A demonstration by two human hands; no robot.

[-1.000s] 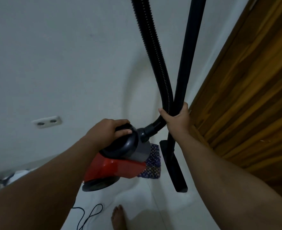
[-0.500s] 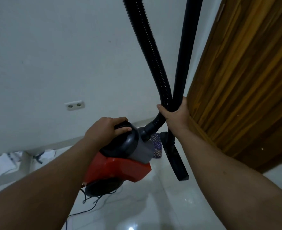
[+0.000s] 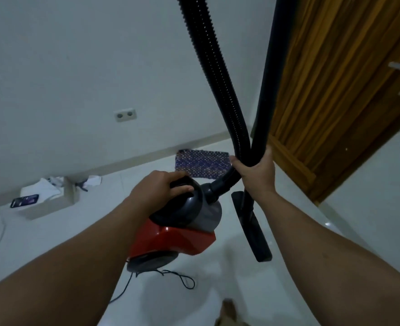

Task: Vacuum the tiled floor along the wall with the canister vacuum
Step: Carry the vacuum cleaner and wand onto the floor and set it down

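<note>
Fingers of left hand (image 3: 158,188) curl round vacuum handle (image 3: 179,182); right hand (image 3: 257,171) grips hose (image 3: 217,74) and wand (image 3: 268,90).

The vacuum (image 3: 170,234) has a red body with a dark grey rounded top, tilted and off the white tiled floor (image 3: 65,250), near centre. Its ribbed black hose (image 3: 213,74) leaves the front at 1 o'clock and rises out of view at 12. The rigid black tube (image 3: 270,74) runs alongside, ending in a flat nozzle (image 3: 250,227) at 4 o'clock. A thin cord (image 3: 180,277) trails below at 6.
</note>
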